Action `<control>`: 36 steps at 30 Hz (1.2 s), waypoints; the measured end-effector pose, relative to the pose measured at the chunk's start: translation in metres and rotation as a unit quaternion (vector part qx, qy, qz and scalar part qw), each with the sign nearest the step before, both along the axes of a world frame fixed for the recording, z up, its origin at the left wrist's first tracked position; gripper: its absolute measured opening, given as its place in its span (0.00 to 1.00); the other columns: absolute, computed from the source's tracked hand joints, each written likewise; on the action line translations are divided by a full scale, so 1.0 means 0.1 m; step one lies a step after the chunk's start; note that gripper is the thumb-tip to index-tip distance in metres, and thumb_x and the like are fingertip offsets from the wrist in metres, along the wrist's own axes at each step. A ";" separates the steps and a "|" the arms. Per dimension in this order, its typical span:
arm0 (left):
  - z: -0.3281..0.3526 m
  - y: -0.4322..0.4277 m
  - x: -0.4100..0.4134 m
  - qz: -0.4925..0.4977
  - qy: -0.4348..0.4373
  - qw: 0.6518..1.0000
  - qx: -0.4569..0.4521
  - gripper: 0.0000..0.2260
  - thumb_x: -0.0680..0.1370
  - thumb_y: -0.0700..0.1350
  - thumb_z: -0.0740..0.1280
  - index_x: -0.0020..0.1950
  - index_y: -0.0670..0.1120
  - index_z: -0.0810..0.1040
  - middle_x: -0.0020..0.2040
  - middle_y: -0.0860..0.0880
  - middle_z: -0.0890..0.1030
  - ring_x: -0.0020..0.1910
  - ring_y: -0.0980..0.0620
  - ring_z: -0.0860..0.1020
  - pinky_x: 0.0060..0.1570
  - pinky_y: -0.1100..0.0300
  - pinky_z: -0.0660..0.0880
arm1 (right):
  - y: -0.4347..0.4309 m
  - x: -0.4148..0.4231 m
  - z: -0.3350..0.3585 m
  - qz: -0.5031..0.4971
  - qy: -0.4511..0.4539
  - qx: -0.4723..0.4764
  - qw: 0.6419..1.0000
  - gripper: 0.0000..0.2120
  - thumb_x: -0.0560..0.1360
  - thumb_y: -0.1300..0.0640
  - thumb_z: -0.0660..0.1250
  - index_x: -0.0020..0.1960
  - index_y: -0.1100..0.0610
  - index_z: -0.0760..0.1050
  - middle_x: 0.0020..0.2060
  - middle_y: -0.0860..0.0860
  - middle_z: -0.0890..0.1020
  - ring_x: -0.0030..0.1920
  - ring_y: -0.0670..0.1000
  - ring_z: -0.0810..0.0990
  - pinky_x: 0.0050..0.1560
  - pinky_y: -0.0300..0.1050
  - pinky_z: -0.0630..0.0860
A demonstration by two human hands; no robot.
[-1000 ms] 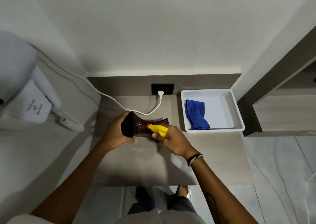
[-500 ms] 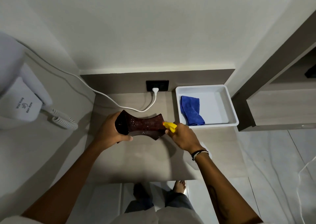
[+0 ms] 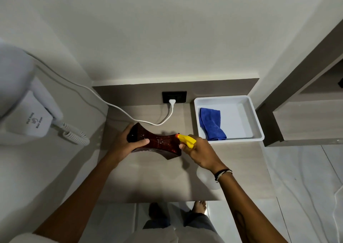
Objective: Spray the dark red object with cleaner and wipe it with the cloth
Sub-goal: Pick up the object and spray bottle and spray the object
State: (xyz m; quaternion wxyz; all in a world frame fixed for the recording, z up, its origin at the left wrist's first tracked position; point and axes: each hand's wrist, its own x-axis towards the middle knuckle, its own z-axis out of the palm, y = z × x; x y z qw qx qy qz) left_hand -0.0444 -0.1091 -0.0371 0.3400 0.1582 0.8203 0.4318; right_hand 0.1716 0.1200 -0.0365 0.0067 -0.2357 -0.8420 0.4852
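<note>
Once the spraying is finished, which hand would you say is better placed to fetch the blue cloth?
Probably the right hand: it holds the spray bottle just in front of the white tray where the blue cloth lies, while the left hand steadies the dark red object.

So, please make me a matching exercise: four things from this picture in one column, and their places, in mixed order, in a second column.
Things:
1. blue cloth
2. dark red object
3. yellow spray nozzle
4. white plug

Places:
A. in the black wall socket
B. in the right hand
C. in the white tray
D. held by the left hand, above the counter

Pairs: 1-C, 2-D, 3-B, 4-A
</note>
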 end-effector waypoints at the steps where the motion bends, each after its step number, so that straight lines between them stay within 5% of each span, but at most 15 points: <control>1: -0.02 -0.01 0.00 -0.037 0.030 0.999 -0.011 0.50 0.56 0.68 0.86 0.75 0.69 0.70 0.73 0.53 0.77 0.72 0.50 0.77 0.73 0.47 0.75 | -0.02 0.00 0.00 0.006 0.001 -0.001 1.000 0.19 0.84 0.48 0.69 0.71 0.56 0.80 0.53 0.48 0.86 0.48 0.45 0.82 0.47 0.30 0.73; 5: -0.03 -0.05 0.03 -0.139 0.134 0.978 -0.074 0.65 0.50 0.70 0.85 0.82 0.62 0.60 0.80 0.49 0.63 0.79 0.45 0.65 0.77 0.41 0.68 | -0.10 -0.04 0.02 0.045 0.027 0.017 0.999 0.20 0.85 0.48 0.69 0.74 0.53 0.78 0.59 0.52 0.87 0.53 0.47 0.83 0.51 0.33 0.78; 8: 0.00 0.01 0.05 -0.138 0.228 0.961 -0.072 0.55 0.53 0.64 0.84 0.77 0.52 0.70 0.73 0.49 0.73 0.72 0.44 0.72 0.71 0.40 0.74 | -0.18 -0.09 0.07 0.051 0.009 0.024 0.998 0.19 0.84 0.47 0.69 0.71 0.55 0.80 0.58 0.54 0.87 0.56 0.54 0.86 0.57 0.52 0.83; 10: 0.01 0.05 0.07 -0.131 0.275 0.950 -0.060 0.44 0.56 0.56 0.84 0.70 0.49 0.74 0.66 0.49 0.77 0.65 0.45 0.77 0.65 0.40 0.77 | -0.22 -0.13 0.09 0.050 -0.002 0.035 0.998 0.17 0.83 0.46 0.69 0.66 0.56 0.81 0.55 0.54 0.88 0.53 0.56 0.86 0.54 0.54 0.83; 15: 0.07 0.06 0.14 -0.125 0.268 0.954 -0.054 0.47 0.60 0.44 0.86 0.77 0.47 0.71 0.69 0.47 0.76 0.68 0.44 0.76 0.66 0.46 0.77 | -0.31 -0.19 0.15 0.057 0.026 0.003 0.998 0.17 0.84 0.46 0.69 0.67 0.55 0.81 0.55 0.50 0.87 0.54 0.54 0.85 0.55 0.53 0.81; 19: 0.13 0.09 0.15 -0.133 0.271 0.951 -0.070 0.47 0.60 0.43 0.86 0.77 0.44 0.71 0.70 0.45 0.76 0.68 0.42 0.76 0.67 0.46 0.77 | -0.34 -0.23 0.14 0.081 0.009 0.007 0.997 0.21 0.85 0.45 0.67 0.73 0.53 0.79 0.63 0.53 0.87 0.62 0.55 0.85 0.63 0.56 0.81; 29: 0.28 0.12 0.21 -0.138 0.264 0.950 -0.093 0.50 0.59 0.46 0.87 0.78 0.45 0.71 0.71 0.46 0.75 0.69 0.42 0.76 0.68 0.44 0.77 | -0.08 0.09 -0.26 -0.022 -0.138 0.107 0.984 0.17 0.83 0.42 0.68 0.60 0.56 0.79 0.55 0.58 0.87 0.54 0.61 0.86 0.53 0.54 0.82; 36: 0.36 0.25 0.20 -0.166 0.314 0.928 -0.108 0.52 0.56 0.53 0.89 0.77 0.47 0.72 0.71 0.45 0.76 0.70 0.40 0.74 0.68 0.42 0.76 | 0.40 0.36 -0.16 -0.160 -0.030 -0.020 0.986 0.16 0.85 0.46 0.66 0.65 0.57 0.77 0.53 0.56 0.84 0.51 0.59 0.82 0.53 0.53 0.79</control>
